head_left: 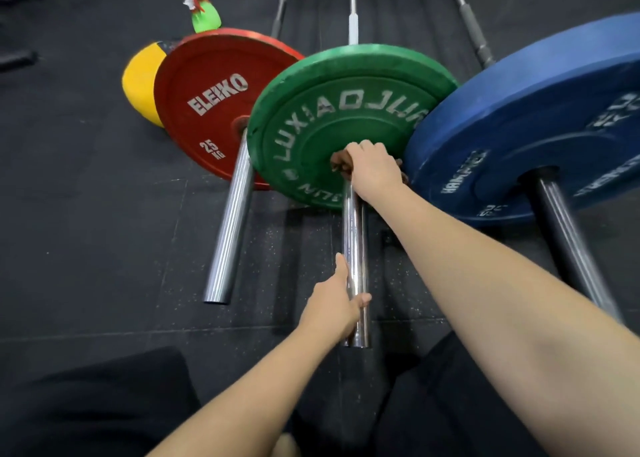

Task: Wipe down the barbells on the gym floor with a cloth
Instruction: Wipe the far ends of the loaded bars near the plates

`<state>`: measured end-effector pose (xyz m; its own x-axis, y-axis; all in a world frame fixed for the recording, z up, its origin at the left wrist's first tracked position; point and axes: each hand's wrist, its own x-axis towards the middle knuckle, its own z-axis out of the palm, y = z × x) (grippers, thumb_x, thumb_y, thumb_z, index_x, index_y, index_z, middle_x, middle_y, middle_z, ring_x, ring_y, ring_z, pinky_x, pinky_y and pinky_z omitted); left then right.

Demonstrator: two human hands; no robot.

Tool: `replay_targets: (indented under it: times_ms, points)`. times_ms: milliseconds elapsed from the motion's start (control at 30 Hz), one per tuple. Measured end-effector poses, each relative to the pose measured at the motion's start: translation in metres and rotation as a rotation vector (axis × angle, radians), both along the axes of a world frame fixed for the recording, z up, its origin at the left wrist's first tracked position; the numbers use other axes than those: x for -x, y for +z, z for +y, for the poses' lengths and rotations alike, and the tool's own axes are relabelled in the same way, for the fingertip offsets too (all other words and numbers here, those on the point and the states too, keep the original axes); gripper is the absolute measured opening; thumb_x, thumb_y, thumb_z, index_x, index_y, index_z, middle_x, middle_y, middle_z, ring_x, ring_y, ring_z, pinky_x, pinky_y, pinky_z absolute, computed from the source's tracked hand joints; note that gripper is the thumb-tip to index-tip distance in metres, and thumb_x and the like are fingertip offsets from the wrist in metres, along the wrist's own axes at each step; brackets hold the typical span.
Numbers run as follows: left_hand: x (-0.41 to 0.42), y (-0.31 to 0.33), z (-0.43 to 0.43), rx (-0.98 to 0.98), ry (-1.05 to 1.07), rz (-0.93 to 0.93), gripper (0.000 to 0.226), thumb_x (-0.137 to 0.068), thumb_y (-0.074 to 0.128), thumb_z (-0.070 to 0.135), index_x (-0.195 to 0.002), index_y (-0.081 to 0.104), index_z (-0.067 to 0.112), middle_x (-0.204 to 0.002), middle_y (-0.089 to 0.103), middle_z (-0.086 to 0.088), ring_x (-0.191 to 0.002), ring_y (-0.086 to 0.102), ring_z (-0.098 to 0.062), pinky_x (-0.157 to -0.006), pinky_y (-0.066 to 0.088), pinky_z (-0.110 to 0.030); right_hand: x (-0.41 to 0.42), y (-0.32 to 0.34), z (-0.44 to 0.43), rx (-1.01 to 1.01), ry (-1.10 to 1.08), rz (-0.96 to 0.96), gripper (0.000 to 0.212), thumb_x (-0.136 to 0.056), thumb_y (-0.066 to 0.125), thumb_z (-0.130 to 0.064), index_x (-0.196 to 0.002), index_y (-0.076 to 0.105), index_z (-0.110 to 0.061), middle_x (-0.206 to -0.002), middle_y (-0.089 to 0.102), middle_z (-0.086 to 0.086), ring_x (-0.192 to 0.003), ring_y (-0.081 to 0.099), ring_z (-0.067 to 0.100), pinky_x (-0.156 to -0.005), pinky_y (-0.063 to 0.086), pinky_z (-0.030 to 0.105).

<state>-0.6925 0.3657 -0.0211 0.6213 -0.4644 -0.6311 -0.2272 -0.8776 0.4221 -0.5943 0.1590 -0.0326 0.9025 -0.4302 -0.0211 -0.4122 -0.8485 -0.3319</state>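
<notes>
Here, our right hand sits at the middle of the frame. Its fingers are curled down over a brown cloth and round the chrome sleeve of the middle barbell, right where the sleeve meets the green plate. Only a crumpled edge of the cloth shows past the knuckles. Lower, near the bottom centre, our left hand grips the same sleeve close to its free end, with the thumb laid up the left side and the fingertips wrapping round to the right.

The green plate overlaps the red plate on its left and the blue plate on its right, each on its own bar. A yellow plate peeks out behind the red one, and a green spray bottle stands at the upper left on the black floor.

We judge the tight corner to be the main risk. Our knuckles are near the blue plate's rim, so a hard twist could scrape or pinch them. The cloth could also snag at the plate's hub. If our left hand slackens, the bar may roll and knock its neighbours.
</notes>
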Motion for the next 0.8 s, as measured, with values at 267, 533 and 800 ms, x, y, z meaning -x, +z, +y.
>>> replay_targets:
  times_ms: [267, 533, 800]
  points:
    - [0.002, 0.007, 0.013, 0.102, 0.028, 0.048, 0.088, -0.103, 0.057, 0.047, -0.163, -0.007, 0.037, -0.153, 0.050, -0.008, -0.121, 0.062, -0.026, -0.093, 0.054, -0.031, 0.020, 0.005, 0.019, 0.102, 0.237, 0.077, 0.033, -0.094, 0.056, -0.004, -0.124, 0.055, -0.015, -0.125, 0.050, 0.007, -0.120, 0.042, 0.030, -0.085, 0.043, 0.042]
    - [0.006, 0.004, 0.021, 0.202, 0.078, 0.085, 0.084, -0.103, 0.055, 0.048, -0.162, -0.005, 0.042, -0.158, 0.045, -0.005, -0.127, 0.054, -0.019, -0.095, 0.042, -0.024, 0.010, 0.008, 0.010, -0.047, 0.137, 0.046, 0.024, -0.085, 0.055, 0.002, -0.101, 0.058, -0.016, -0.112, 0.058, 0.008, -0.106, 0.055, 0.032, -0.078, 0.050, 0.041]
    - [0.002, -0.010, 0.022, 0.201, 0.105, 0.082, 0.083, -0.102, 0.055, 0.052, -0.161, -0.003, 0.045, -0.155, 0.048, -0.008, -0.139, 0.045, -0.031, -0.109, 0.044, -0.041, -0.007, 0.008, 0.005, 0.008, 0.109, 0.072, 0.031, -0.089, 0.058, 0.001, -0.117, 0.059, -0.013, -0.120, 0.055, 0.012, -0.113, 0.054, 0.036, -0.076, 0.039, 0.038]
